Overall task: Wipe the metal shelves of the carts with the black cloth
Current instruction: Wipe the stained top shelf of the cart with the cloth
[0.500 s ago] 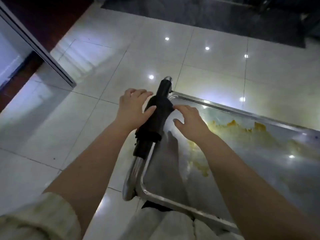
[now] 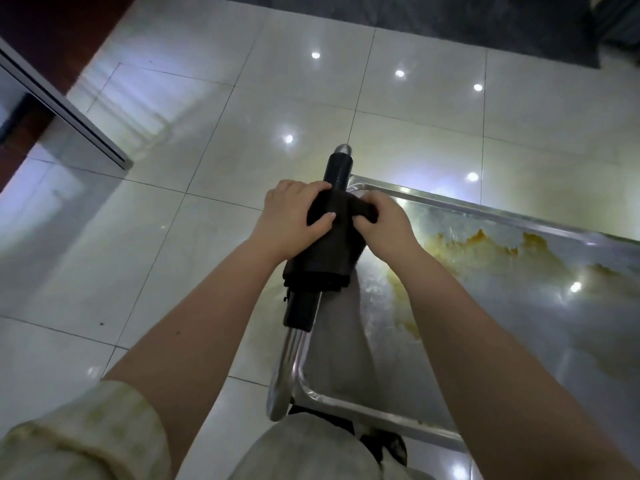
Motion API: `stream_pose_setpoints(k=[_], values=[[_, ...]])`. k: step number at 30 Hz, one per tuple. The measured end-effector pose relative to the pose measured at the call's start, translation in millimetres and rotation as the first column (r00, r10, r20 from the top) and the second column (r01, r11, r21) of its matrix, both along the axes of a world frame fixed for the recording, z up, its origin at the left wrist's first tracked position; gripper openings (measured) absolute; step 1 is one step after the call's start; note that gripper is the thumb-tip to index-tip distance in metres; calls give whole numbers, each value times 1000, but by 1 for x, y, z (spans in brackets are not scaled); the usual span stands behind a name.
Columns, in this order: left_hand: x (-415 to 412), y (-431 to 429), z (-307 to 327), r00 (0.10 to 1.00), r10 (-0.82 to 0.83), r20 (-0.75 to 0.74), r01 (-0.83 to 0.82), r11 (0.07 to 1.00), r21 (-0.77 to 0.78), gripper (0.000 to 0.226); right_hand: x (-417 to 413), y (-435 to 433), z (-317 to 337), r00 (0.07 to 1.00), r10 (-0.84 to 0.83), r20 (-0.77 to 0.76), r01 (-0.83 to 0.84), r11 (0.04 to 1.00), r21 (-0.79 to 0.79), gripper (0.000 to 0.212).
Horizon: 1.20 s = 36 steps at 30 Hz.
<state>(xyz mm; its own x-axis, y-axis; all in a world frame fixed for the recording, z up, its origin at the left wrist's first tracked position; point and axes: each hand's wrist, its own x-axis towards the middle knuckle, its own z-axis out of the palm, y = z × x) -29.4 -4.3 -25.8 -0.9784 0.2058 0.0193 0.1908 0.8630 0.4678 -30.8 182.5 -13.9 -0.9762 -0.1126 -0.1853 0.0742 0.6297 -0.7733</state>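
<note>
The black cloth [image 2: 329, 251] is draped over the cart's handle bar [image 2: 301, 313], which has a black grip and bare metal ends. My left hand [image 2: 291, 220] holds the cloth from the left, thumb on top and fingers curled over its far edge. My right hand [image 2: 384, 223] pinches a fold of the cloth from the right side. The cart's top metal shelf [image 2: 519, 306] stretches right of the handle, smeared with yellow-orange stains near its middle and far rim.
Glossy white floor tiles [image 2: 173, 237] surround the cart and reflect ceiling lights. A grey ledge [image 2: 69, 109] juts in at the upper left. A dark mat [image 2: 450, 19] lies along the top. My light trousers and dark shoe [image 2: 391, 445] show below the shelf.
Both hands have closed in on the cloth: the left now grips it over the handle, the right went from resting beside it to pinching a fold.
</note>
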Motion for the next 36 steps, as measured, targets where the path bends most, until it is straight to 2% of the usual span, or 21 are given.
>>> stream_pose_setpoints(k=[3,9,12,18,21,24,27,31,33,36], values=[[1,3,10,999,-7,-47,5,999,-50,45,11,13,20,996,-10,-86,7,999,-37,18],[23,37,44,972,-91,-218,57,986,-159,39,53,59,50,985,-19,-172,1,995,-104,27],[50,74,63,944,-126,-307,67,978,-196,32,85,95,59,975,-74,-211,41,987,-157,26],[137,188,80,856,-191,-480,53,957,-285,36,172,208,83,940,-153,-305,96,976,-193,28],[180,258,73,867,-187,-462,105,975,-198,41,224,273,91,922,-205,-328,146,970,-196,26],[220,326,62,917,-164,-364,145,986,-80,43,275,331,91,902,-275,-333,220,956,-193,28],[259,386,41,920,-258,-294,276,961,18,35,320,387,84,872,-363,-329,317,930,-186,27],[290,431,16,920,-317,-230,340,938,66,18,364,434,73,851,-453,-267,413,890,-193,24],[299,450,11,895,-367,-252,385,923,22,13,381,456,66,815,-527,-243,479,847,-230,26],[302,472,5,806,-417,-419,421,903,-90,16,396,481,52,754,-621,-214,569,780,-260,24]])
